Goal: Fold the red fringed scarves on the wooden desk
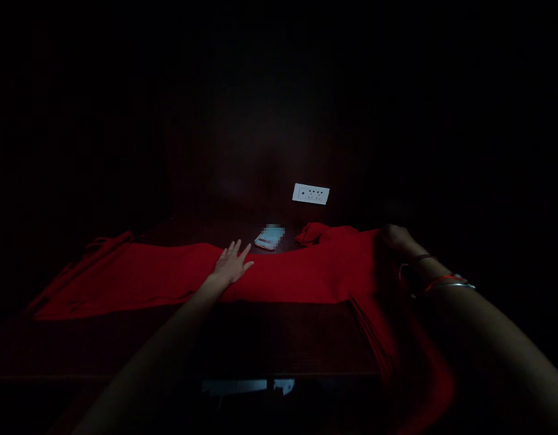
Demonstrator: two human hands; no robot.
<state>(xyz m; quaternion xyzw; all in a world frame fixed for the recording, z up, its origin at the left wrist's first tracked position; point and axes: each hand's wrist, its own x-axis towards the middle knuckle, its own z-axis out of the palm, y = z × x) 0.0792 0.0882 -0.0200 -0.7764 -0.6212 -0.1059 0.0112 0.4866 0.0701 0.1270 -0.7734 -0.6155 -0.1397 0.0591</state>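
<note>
Left hand (232,264) (splayed) on red cloth (290,279), right hand (398,237) gripping it

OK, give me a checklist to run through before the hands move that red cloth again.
1. Left hand flat on the red cloth, fingers spread: ok.
2. Right hand gripping the cloth's right part: cannot tell; it is there, but its fingers are lost in the dark.
3. Cloth wholly on the table: not ok; its right part hangs past the front edge.
4. Light blue item uncovered: ok, behind the cloth.
5. Wall socket uncovered: ok.
</note>
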